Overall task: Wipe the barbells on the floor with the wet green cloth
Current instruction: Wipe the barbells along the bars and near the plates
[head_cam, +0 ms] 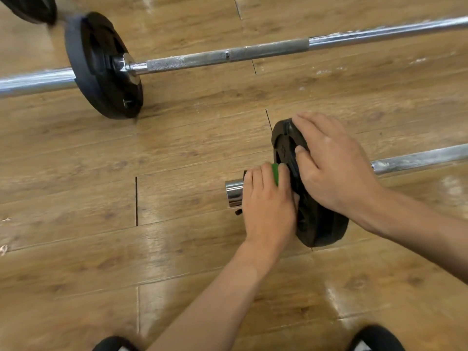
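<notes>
two dark rounded shapes (115, 344) at the bottom edge sit closest to the viewer, one on each side; what they are cannot be told. both bare forearms reach forward between them.

wood-plank floor (76, 173) fills the view, glossy, with pale streaks at the right.

far barbell (253, 53) lies across the top, from the left edge to the right edge. its bar is chrome with a dull grey knurled section, and a black far plate (101, 64) stands on edge toward the left. another dark disc (30, 8) shows blurred in the top left corner.

near barbell (417, 158) lies on the floor at centre right, well apart from the far one. its chrome bar runs off the right edge and carries whitish marks. its black plate (321, 229) stands on edge, and a short shiny sleeve end (234, 192) sticks out to the left of it.

right hand (331, 168) lies over the top of the plate, fingers spread and fairly straight along the rim, thumb pressed on the plate's face. it hides the bar behind the plate.

left hand (268, 198) is curled round the sleeve just beside the plate, gripping the cloth (276, 173). only a small bright green strip of it peeks out between the fingers.

a small black bit (238, 212) lies on the floor under the sleeve.
</notes>
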A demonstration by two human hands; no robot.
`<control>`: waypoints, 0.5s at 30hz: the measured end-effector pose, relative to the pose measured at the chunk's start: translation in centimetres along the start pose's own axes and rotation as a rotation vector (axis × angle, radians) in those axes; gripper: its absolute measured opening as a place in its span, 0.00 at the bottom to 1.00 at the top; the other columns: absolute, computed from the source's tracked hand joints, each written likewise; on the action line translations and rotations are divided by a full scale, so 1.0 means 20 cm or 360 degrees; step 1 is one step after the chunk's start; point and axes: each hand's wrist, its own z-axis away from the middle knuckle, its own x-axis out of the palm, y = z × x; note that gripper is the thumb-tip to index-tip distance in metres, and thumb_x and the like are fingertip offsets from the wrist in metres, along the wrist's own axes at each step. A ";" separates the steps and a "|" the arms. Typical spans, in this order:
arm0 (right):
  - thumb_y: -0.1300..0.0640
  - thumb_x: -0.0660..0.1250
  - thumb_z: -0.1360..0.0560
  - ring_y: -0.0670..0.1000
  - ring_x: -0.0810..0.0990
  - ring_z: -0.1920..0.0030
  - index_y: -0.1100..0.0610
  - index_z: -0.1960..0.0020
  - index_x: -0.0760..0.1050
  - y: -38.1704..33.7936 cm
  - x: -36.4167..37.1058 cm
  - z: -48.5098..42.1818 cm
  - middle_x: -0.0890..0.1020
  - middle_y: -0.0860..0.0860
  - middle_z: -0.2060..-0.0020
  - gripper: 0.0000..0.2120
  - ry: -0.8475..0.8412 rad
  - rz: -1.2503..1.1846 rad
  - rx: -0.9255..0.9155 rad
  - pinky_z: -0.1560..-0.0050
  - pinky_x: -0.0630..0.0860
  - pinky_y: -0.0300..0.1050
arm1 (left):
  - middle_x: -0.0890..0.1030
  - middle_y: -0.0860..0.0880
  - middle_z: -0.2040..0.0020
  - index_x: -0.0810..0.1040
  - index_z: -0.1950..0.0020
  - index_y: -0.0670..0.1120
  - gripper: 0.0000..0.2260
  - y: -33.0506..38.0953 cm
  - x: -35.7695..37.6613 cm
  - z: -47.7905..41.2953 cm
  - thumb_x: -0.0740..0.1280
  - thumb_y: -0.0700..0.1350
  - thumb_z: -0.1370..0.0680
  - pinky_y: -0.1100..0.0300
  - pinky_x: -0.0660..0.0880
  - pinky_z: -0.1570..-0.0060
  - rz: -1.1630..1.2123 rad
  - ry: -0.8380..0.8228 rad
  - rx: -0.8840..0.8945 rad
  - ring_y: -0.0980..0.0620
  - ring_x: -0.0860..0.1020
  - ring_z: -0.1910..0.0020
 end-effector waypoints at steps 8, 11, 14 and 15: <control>0.60 0.62 0.20 0.61 0.71 0.30 0.63 0.26 0.71 0.00 -0.01 -0.05 0.74 0.57 0.29 0.23 -0.0040 -0.0011 0.0032 0.31 0.69 0.53 | 0.77 0.45 0.58 0.77 0.52 0.45 0.13 -0.28 -0.06 -0.06 0.55 0.48 0.17 0.49 0.69 0.57 -0.0170 0.0076 -0.0146 0.43 0.75 0.60; 0.60 0.61 0.21 0.61 0.72 0.32 0.62 0.28 0.73 -0.01 -0.02 -0.08 0.75 0.56 0.31 0.22 -0.0051 -0.0021 0.0073 0.33 0.71 0.56 | 0.77 0.43 0.54 0.77 0.48 0.43 0.12 -0.13 -0.02 -0.07 0.57 0.49 0.18 0.48 0.68 0.53 -0.0139 0.0082 -0.0059 0.41 0.73 0.56; 0.58 0.61 0.20 0.60 0.72 0.32 0.61 0.28 0.73 -0.02 -0.03 -0.10 0.76 0.56 0.32 0.21 -0.0052 -0.0026 0.0081 0.33 0.72 0.56 | 0.76 0.42 0.51 0.77 0.41 0.41 0.16 -0.11 0.00 -0.08 0.60 0.49 0.21 0.48 0.69 0.50 -0.0088 0.0076 0.0171 0.41 0.73 0.54; 0.59 0.61 0.20 0.60 0.72 0.32 0.60 0.28 0.74 -0.01 -0.04 -0.11 0.77 0.56 0.33 0.20 -0.0046 -0.0029 0.0073 0.33 0.72 0.55 | 0.76 0.43 0.52 0.78 0.41 0.41 0.16 -0.16 0.00 -0.09 0.61 0.49 0.22 0.49 0.69 0.51 -0.0123 0.0099 0.0209 0.41 0.74 0.54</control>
